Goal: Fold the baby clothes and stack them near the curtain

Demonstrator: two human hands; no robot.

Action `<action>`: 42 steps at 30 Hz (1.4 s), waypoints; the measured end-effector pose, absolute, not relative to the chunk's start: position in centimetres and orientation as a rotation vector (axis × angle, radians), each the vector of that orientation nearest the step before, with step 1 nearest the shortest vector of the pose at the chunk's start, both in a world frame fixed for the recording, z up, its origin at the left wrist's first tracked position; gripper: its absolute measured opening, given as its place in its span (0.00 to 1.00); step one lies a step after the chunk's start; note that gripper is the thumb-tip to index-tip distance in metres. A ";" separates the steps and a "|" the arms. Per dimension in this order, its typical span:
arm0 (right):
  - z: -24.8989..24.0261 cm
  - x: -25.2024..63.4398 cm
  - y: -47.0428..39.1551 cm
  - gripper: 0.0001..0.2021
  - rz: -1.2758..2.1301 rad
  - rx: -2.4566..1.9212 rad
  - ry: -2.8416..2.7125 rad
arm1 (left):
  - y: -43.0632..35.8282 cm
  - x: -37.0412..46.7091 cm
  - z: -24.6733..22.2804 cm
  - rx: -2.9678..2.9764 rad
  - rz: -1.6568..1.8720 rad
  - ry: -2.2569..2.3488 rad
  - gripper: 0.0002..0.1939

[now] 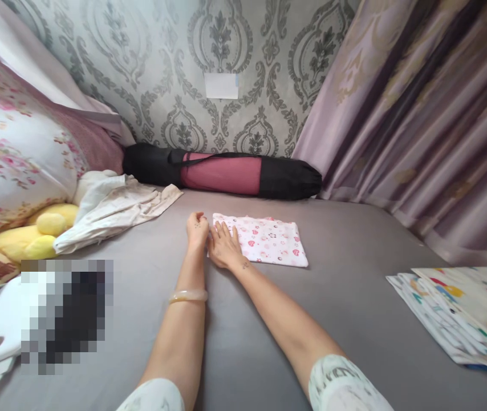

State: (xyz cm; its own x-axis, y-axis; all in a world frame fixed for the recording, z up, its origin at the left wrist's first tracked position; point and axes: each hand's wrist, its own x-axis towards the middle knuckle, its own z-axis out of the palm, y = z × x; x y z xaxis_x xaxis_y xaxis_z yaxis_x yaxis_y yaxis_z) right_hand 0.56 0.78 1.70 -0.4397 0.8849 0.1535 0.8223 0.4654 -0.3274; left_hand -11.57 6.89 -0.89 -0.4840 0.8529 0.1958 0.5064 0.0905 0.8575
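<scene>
A folded white cloth with pink and red prints [271, 240] lies flat on the grey bed sheet [337, 331]. My right hand [225, 245] rests palm down on its left end, fingers stretched out. Just left of the cloth is my left hand [198, 228], its fingers curled in near the cloth's far left corner. Whatever those fingers may hold is hidden from view. A pale bangle [188, 295] circles my left forearm.
A black and pink long bag [222, 174] lies along the wall. Folded colourful cloths [461, 314] sit at right, near the curtain [380, 114]. To the left are a crumpled cream cloth [119, 205], a yellow plush [33, 237], a floral pillow [16, 142] and a white device with a cable [1, 325].
</scene>
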 end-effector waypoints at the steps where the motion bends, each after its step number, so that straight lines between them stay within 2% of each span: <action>1: 1.9 0.9 0.9 0.27 0.288 -1.463 -2.394 | 6.7 -11.2 -0.5 1.303 1.368 1.998 0.21; 6: 2.1 3.5 2.0 0.28 0.150 -1.622 -2.271 | 6.1 -9.1 1.3 1.364 1.338 1.950 0.18; 19: 1.8 6.3 2.7 0.27 0.211 -1.692 -2.302 | 6.0 -5.8 1.4 1.810 1.020 1.943 0.18; 22: 1.7 7.8 2.7 0.28 0.104 -1.797 -2.206 | 5.9 -5.1 1.2 1.981 0.898 1.850 0.19; 29: 0.7 9.1 2.7 0.28 0.143 -1.852 -2.197 | 5.0 -4.1 1.3 2.269 0.523 1.777 0.18; 42: 0.8 12.7 2.0 0.29 0.089 -1.933 -2.120 | 4.1 -3.3 1.5 2.239 0.503 1.780 0.19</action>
State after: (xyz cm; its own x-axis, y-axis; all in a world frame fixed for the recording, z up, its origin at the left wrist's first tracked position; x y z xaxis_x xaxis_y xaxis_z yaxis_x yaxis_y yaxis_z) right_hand 12.74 1.99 0.83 -0.0730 0.9849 0.1567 0.9683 0.1076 -0.2255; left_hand -3.31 4.13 1.53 0.2001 0.9725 0.1192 0.8911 -0.2313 0.3904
